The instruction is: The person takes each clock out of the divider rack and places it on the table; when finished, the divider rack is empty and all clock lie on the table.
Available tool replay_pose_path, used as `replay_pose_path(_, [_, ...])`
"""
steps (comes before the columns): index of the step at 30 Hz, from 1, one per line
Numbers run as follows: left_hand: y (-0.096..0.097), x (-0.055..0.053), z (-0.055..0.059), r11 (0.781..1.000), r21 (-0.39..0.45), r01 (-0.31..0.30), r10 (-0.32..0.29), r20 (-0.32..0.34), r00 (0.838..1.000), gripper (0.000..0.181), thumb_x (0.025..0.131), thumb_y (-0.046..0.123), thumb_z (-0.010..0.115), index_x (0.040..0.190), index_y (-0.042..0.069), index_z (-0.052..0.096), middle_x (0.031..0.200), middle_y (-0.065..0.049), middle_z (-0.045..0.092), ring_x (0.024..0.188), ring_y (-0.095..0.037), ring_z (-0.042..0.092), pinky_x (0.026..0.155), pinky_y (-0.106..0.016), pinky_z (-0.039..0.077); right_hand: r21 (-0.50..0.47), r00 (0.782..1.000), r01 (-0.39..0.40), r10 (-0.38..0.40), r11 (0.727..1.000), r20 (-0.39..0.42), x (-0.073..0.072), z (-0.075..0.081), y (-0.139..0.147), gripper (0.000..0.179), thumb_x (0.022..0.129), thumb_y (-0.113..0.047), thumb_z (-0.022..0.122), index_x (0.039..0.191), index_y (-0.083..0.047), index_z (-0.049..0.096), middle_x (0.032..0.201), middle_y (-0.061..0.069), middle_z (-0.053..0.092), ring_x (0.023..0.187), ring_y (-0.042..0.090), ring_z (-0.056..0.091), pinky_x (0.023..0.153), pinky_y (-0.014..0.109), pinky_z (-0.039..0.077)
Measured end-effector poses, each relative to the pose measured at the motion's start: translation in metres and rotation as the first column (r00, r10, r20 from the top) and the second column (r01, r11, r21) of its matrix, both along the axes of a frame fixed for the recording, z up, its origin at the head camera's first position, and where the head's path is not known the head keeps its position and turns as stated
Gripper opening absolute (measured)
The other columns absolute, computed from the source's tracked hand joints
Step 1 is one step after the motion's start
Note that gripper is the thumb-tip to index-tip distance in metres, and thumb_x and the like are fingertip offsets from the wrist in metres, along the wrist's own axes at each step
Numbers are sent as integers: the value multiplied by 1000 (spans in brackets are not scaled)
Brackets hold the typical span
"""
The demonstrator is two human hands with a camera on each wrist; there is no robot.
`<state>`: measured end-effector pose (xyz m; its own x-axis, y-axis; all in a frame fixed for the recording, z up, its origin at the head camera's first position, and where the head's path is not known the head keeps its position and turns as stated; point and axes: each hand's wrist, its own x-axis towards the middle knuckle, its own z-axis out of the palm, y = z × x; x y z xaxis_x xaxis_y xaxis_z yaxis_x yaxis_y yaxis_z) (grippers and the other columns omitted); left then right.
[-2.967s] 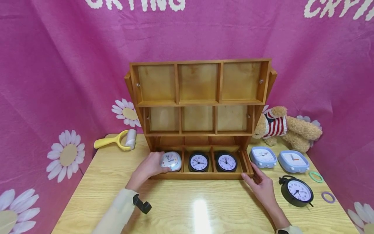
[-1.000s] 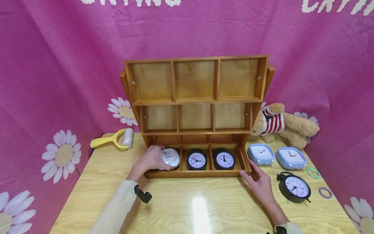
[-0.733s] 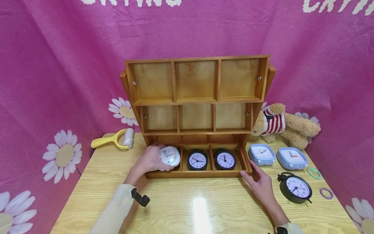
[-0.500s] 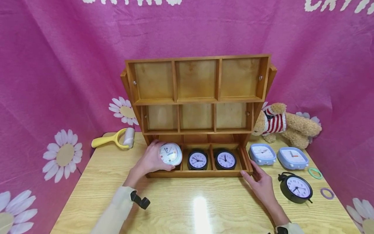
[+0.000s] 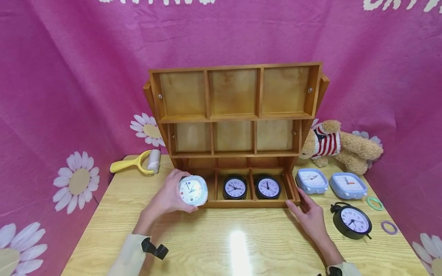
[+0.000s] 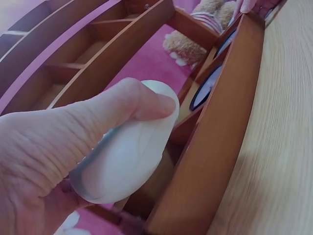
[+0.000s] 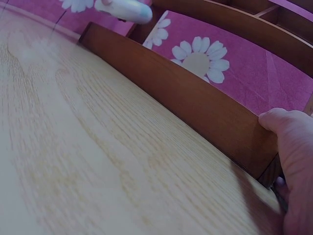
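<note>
My left hand (image 5: pixel 165 197) holds a pale blue and white alarm clock (image 5: pixel 191 191) by its edges. The clock's white face is turned up toward the head view, and it is raised in front of the lower left compartment of a three-tier wooden shelf (image 5: pixel 248 204). In the left wrist view the thumb lies across the rim of the clock (image 6: pixel 129 156). My right hand (image 5: pixel 310 218) grips the shelf's front right corner, thumb on the front board and fingers round the side. Two round black clocks, one in the middle compartment (image 5: pixel 235 188) and another black clock (image 5: pixel 268 188) on the right, sit in the bottom tier.
Right of the shelf lie two blue clocks, the nearer-shelf blue clock (image 5: pixel 312 181) and the outer blue clock (image 5: pixel 348 186), a black twin-legged clock (image 5: pixel 353 221), green (image 5: pixel 375 204) and purple rings (image 5: pixel 389 227), and a teddy bear (image 5: pixel 342 147). A yellow-handled lint roller (image 5: pixel 138 163) lies left.
My left hand has lifted the pale blue and white clock out of the lower left compartment and moved it toward me and slightly left. My right hand keeps its grip on the shelf corner.
</note>
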<state>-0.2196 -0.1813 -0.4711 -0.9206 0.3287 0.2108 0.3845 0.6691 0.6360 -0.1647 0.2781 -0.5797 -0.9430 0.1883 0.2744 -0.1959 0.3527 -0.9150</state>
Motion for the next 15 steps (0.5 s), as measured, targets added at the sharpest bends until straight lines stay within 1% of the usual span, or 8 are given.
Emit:
replay_pose_path(5, [-21, 9, -4, 999, 36, -22, 23, -19, 1000, 100, 44, 24, 106, 132, 8, 62, 124, -10, 57, 112, -28, 56, 97, -50, 51, -3, 1000, 4, -4, 1000, -8, 1, 1, 1, 65, 95, -9, 78, 153, -2, 51, 143, 32, 56, 112, -11, 57, 93, 7, 47])
replay_pose_path(9, [-41, 14, -11, 997, 64, -53, 56, -42, 998, 101, 44, 24, 107, 132, 7, 61, 127, -11, 59, 116, -30, 56, 99, -53, 48, -5, 1000, 4, -4, 1000, -21, 1, 0, 1, 65, 94, -7, 78, 153, -2, 51, 143, 31, 57, 111, -11, 58, 92, 8, 48])
replay_pose_path(12, [-57, 16, -16, 994, 78, -80, 85, -58, 995, 101, 44, 24, 107, 132, 6, 60, 126, -13, 59, 116, -30, 55, 99, -53, 46, 0, 1000, 1, -1, 1000, -24, 0, 0, 0, 65, 94, -7, 78, 153, -3, 51, 143, 31, 57, 111, -12, 58, 92, 7, 48])
replay_pose_path(15, [-73, 14, -20, 990, 91, -104, 111, -72, 991, 101, 44, 23, 107, 131, 4, 60, 123, -14, 59, 113, -29, 55, 97, -50, 45, 4, 1000, 1, -1, 1000, -21, 0, -1, 0, 65, 95, -7, 78, 153, -2, 51, 143, 31, 57, 111, -12, 57, 92, 7, 48])
